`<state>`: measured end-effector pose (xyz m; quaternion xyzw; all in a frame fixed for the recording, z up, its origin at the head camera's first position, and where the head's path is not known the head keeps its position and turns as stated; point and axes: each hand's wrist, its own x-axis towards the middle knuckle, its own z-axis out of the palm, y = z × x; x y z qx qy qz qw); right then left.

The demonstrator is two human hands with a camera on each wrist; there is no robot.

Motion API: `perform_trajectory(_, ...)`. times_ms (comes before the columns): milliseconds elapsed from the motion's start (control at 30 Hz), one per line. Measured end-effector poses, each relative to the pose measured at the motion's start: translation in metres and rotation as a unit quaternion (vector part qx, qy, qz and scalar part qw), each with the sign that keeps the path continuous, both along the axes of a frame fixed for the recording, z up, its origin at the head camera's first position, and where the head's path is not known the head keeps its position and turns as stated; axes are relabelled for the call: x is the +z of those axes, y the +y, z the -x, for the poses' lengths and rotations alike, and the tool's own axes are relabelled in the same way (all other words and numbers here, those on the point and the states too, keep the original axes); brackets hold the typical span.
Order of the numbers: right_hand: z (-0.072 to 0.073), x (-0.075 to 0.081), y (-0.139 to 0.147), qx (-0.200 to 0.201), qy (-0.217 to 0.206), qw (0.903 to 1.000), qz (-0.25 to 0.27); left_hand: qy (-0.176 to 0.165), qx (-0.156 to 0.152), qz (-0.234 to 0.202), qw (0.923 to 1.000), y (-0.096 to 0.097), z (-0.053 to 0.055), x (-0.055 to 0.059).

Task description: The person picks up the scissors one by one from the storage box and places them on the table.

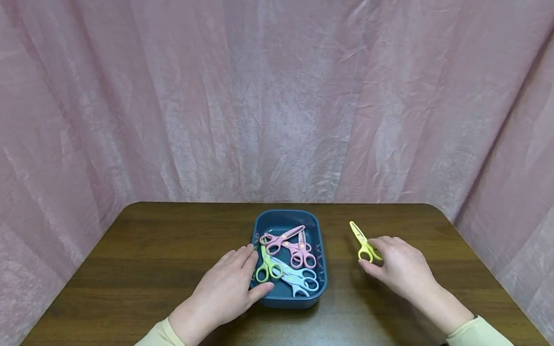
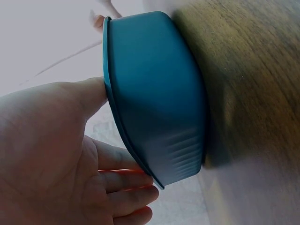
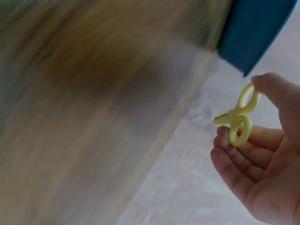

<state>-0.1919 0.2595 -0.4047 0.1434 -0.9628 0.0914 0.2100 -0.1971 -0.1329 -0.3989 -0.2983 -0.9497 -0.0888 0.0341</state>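
Over the table, my right hand [image 1: 403, 263] pinches a pair of yellow scissors [image 1: 362, 239] by the finger loops, blades pointing away from me. The right wrist view shows the thumb on one loop of these scissors [image 3: 240, 112] and fingers against the other. My left hand [image 1: 227, 288] rests along the left rim of a dark blue plastic bin [image 1: 292, 302], fingers fairly straight. In the left wrist view, the thumb and fingertips touch the bin's [image 2: 154, 89] rim. Inside lie pink scissors [image 1: 282, 239], green scissors [image 1: 266, 262] and light blue scissors [image 1: 297, 275], overlapping.
The bin stands near the middle of a dark brown wooden table [image 1: 165, 247] with rounded far corners. Pink curtains [image 1: 271, 97] hang behind the table and along its sides.
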Motion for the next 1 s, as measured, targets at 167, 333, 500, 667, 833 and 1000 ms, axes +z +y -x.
perform_trajectory(167, 0.003, -0.006, 0.017, -0.019, -0.027, 0.9994, -0.01, -0.003, 0.001, -0.001, 1.0, 0.0, 0.0, 0.001)
perform_trajectory(333, 0.008, -0.01, 0.032, -0.035, -0.048, 0.9981, -0.02, 0.006, -0.006, -0.005, 1.0, 0.0, 0.0, 0.001)
perform_trajectory(500, 0.012, -0.013, 0.046, -0.046, -0.066, 0.9964, -0.028, 0.005, -0.007, -0.006, 0.9999, 0.0, 0.0, 0.001)
perform_trajectory(667, 0.019, -0.017, 0.06, -0.061, -0.096, 0.9931, -0.029, -0.002, -0.004, -0.006, 1.0, 0.0, -0.001, 0.002)
perform_trajectory(833, 0.024, -0.02, 0.073, -0.068, -0.11, 0.9911, -0.03, -0.001, -0.004, -0.009, 0.9999, 0.001, -0.002, 0.002)
perform_trajectory(1000, 0.028, -0.019, 0.082, -0.074, -0.126, 0.9887, -0.034, -0.003, 0.0, -0.005, 1.0, 0.001, 0.001, 0.001)
